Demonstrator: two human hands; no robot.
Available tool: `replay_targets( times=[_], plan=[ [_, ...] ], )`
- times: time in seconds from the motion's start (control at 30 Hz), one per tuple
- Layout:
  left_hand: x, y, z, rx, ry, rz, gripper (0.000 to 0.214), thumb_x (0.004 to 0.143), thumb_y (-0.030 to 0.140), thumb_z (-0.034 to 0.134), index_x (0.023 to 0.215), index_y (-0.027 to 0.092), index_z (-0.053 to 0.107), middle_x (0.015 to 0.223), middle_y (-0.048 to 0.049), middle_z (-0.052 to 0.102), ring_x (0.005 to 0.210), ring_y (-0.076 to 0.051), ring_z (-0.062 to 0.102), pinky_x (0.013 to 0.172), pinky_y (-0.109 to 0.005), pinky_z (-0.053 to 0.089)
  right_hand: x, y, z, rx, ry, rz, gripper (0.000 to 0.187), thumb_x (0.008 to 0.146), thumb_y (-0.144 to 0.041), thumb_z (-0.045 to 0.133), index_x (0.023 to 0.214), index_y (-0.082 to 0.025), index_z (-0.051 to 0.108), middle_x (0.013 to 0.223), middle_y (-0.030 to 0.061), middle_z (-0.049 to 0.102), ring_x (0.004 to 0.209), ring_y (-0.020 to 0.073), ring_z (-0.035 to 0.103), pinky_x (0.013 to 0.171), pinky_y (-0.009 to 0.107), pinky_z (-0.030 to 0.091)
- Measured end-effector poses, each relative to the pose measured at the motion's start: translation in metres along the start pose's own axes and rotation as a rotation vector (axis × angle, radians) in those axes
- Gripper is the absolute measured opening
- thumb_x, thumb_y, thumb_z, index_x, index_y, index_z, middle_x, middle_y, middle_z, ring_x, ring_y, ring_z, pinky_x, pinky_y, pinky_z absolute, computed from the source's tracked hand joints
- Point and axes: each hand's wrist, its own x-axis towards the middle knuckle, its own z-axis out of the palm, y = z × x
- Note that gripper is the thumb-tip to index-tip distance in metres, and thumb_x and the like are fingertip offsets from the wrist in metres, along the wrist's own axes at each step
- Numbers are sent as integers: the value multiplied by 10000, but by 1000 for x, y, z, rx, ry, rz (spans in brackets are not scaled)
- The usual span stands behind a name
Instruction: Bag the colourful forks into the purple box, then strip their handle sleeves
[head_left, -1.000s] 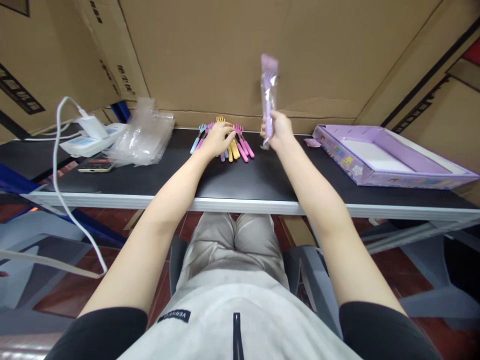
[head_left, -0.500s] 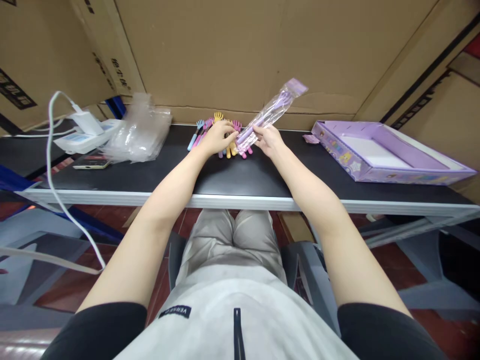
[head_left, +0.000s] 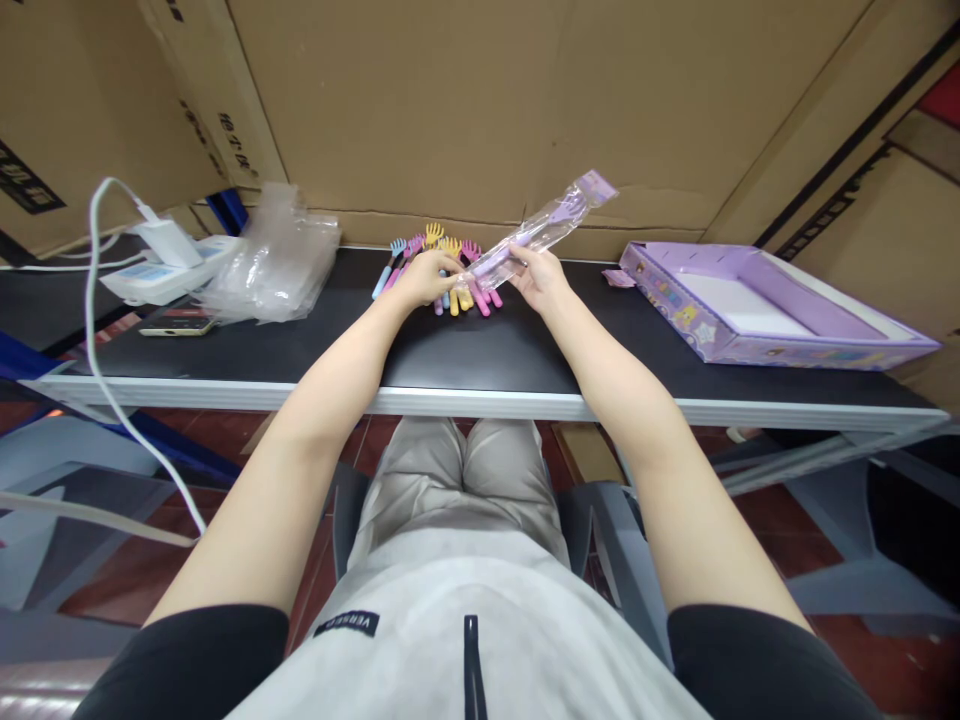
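Observation:
A purple back scratcher (head_left: 501,256) lies inside a long clear plastic bag (head_left: 544,236) with a lilac top, held up at a slant above the table. My right hand (head_left: 538,277) is closed on the bagged scratcher around its handle. At the bag's lower left end, the fingers of my left hand (head_left: 429,278) pinch the clear plastic. Beneath and behind both hands, several back scratchers (head_left: 455,300) with blue, pink, yellow and purple handles lie bunched on the black table. My left hand partly covers this bunch.
On the left lie a stack of clear bags (head_left: 274,265), a phone (head_left: 177,322) and a power strip (head_left: 154,285) with a white charger and cable. A purple open box (head_left: 780,350) stands on the right, a small lilac piece (head_left: 619,278) beside it. Cardboard (head_left: 480,120) walls the back.
The bagged scratcher has tilted flatter, its lower end shifting left to my left hand's fingertips. The camera view has shifted slightly.

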Motion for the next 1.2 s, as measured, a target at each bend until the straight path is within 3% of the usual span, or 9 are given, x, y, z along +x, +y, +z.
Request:
replay_targets(
  times=[0.17, 0.37, 0.63, 0.8, 0.97, 1.07, 1.2],
  plan=[
    [-1, 14, 5, -241, 46, -79, 402, 751, 514, 1030, 723, 197, 784, 970, -109, 880, 1059, -305, 838, 1042, -408, 657, 2, 1, -1, 6, -20, -2, 234, 968, -65, 791, 950, -241, 637, 879, -41, 768, 911, 147, 813, 1044, 374, 719],
    [-4, 24, 5, -364, 125, -208, 576, 650, 556, 1098, 652, 201, 643, 842, -59, 808, 895, -245, 800, 991, -444, 691, 2, 3, 0, 2, -46, 4, 235, 983, -73, 802, 957, -247, 645, 904, -42, 784, 939, 138, 821, 1033, 343, 720],
    [-5, 29, 5, -425, 278, -287, 436, 643, 450, 1079, 722, 202, 729, 746, -20, 758, 820, -224, 757, 892, -376, 683, -2, 3, 4, 37, -20, 29, 208, 1023, -56, 749, 1007, -248, 670, 913, -40, 814, 1018, 138, 854, 1053, 329, 722],
    [-3, 27, 8, -470, 419, -286, 377, 677, 426, 1031, 757, 193, 745, 771, -25, 752, 898, -262, 790, 884, -390, 676, -7, 3, 8, 53, 4, 77, 162, 1061, -73, 741, 1046, -230, 705, 955, -12, 843, 1002, 119, 864, 1042, 261, 712],
    [-3, 28, 7, -523, 387, -250, 435, 600, 447, 1064, 810, 176, 797, 928, -75, 849, 1069, -312, 830, 1050, -440, 663, -14, 2, 13, 95, 41, 116, 150, 1125, -93, 654, 1096, -227, 714, 916, -7, 835, 1012, 126, 877, 1033, 240, 719],
    [-6, 32, 5, -518, 327, -228, 449, 608, 428, 1071, 876, 160, 831, 1015, -108, 879, 1149, -346, 833, 1108, -470, 650, -13, 3, 13, 110, 52, 94, 115, 1116, -124, 703, 1104, -237, 718, 881, -11, 817, 958, 140, 876, 955, 251, 747],
    [-9, 36, 4, -467, 298, -224, 414, 642, 372, 1051, 914, 153, 828, 1052, -122, 882, 1189, -353, 828, 1131, -469, 639, -10, 6, 10, 75, 36, 72, 141, 1070, -136, 786, 1033, -239, 698, 913, -7, 824, 979, 138, 869, 996, 269, 741]
  ],
)
